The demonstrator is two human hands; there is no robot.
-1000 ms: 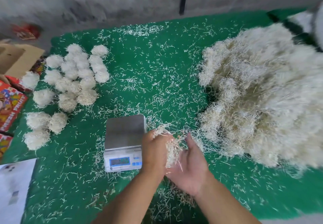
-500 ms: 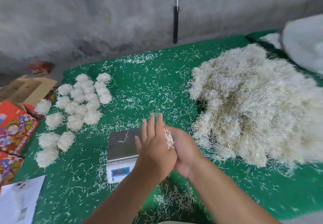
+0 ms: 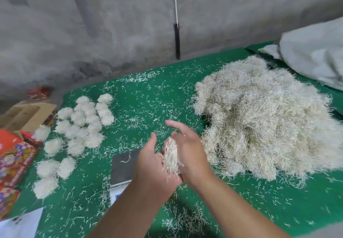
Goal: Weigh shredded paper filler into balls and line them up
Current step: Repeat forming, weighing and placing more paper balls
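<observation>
Shredded paper clump [image 3: 171, 157] pressed between hands, scale [image 3: 123, 165] beside, pile [image 3: 263, 119] right

One head-worn camera looks forward and down, close above the green table [image 3: 141, 108].

A small wad of pale shredded paper [image 3: 171, 156] sits pressed between the palms of the left hand [image 3: 151, 163] and the right hand [image 3: 187, 150], strands sticking out below. Beneath the left hand lies the scale [image 3: 123, 165], its steel plate bare but for one stray strand; its display is mostly hidden. To the right rises the big loose heap of filler [image 3: 259, 119]. At far left the finished balls [image 3: 81, 124] lie in rough rows, perhaps twenty, some touching.
</observation>
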